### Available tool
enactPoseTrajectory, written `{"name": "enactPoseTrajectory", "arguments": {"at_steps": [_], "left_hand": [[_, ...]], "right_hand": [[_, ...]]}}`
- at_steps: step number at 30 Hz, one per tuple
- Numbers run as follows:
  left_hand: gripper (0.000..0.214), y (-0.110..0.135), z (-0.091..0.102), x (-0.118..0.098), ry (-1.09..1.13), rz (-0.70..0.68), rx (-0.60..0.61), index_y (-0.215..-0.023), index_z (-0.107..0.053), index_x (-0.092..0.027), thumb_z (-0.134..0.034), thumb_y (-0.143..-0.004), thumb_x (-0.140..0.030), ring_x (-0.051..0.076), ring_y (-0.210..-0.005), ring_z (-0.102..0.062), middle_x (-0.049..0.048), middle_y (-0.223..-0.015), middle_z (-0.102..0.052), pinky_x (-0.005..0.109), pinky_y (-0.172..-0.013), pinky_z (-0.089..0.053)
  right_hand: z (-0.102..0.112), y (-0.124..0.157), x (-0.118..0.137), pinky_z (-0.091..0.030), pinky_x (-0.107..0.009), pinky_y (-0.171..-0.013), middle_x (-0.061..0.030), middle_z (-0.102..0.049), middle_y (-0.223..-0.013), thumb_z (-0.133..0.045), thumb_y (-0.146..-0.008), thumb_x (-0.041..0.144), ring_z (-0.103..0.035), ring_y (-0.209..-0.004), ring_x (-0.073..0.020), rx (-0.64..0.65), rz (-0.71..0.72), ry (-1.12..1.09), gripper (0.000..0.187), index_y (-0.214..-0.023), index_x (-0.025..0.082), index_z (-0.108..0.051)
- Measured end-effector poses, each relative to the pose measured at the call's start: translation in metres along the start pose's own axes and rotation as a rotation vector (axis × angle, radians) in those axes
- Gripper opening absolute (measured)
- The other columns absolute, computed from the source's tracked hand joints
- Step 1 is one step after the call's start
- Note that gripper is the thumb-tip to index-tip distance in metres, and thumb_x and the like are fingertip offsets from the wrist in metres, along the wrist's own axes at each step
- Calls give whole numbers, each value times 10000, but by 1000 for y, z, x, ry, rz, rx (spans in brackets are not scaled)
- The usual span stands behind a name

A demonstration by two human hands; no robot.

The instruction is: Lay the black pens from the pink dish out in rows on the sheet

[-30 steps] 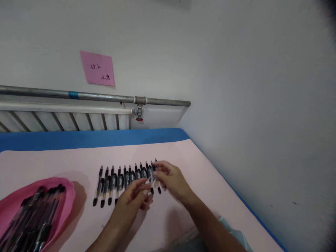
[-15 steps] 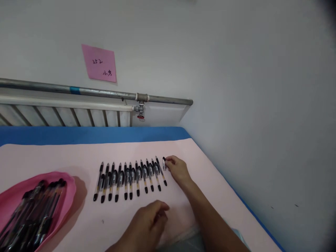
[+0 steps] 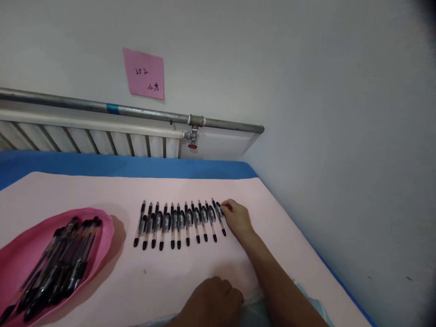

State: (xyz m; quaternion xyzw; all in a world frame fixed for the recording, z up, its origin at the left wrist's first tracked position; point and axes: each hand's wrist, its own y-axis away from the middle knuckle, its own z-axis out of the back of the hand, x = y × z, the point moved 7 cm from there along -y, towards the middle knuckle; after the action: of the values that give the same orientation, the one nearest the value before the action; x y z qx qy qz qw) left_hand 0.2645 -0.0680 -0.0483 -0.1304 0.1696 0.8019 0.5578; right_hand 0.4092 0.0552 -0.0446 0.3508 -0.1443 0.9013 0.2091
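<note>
- We were likely setting a cap (image 3: 219,209) beside the end pen (image 3: 222,227), just left of our right hand (image 3: 235,217), touching; grip unclear.
- Our left hand (image 3: 211,299) curled, contents hidden.
- Releasing called for steadiness.

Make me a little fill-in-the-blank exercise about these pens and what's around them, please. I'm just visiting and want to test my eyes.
1. The right hand is at the ____ end of the row of pens.
2. The tray holding more pens stands to the ____ of that row.
3. The number written on the note on the wall is ____.
4. The small valve handle below the pipe is coloured ____.

Missing words: right; left; 252; red.
</note>
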Motion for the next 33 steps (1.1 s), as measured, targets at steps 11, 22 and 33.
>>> {"name": "enactPoseTrajectory", "arguments": {"at_steps": [11,22,33], "left_hand": [[197,-2,-5,5,105,31,36,-957,-636,-140,-508,-807,-135,256,-877,-631,103,-950,-689,334,-745,-494],[315,1,3,14,173,66,-17,-1040,-641,-178,-504,-759,-140,248,-898,-630,98,-982,-701,321,-750,-496],[256,37,62,45,235,144,-591,-944,-604,-167,-384,-826,-111,194,-836,-588,79,-882,-666,324,-763,-482]], "right_hand": [[1,2,5,-387,-236,-584,32,-662,-683,-489,-740,277,-578,-654,-142,10,24,68,165,-718,246,-650],[4,7,15,-385,-257,-617,5,-656,-714,-437,-795,318,-573,-681,-162,24,95,78,220,-716,233,-623],[4,7,16,-397,-266,-688,-21,-665,-794,-442,-782,276,-581,-755,-170,42,172,43,205,-754,216,-636]]}}
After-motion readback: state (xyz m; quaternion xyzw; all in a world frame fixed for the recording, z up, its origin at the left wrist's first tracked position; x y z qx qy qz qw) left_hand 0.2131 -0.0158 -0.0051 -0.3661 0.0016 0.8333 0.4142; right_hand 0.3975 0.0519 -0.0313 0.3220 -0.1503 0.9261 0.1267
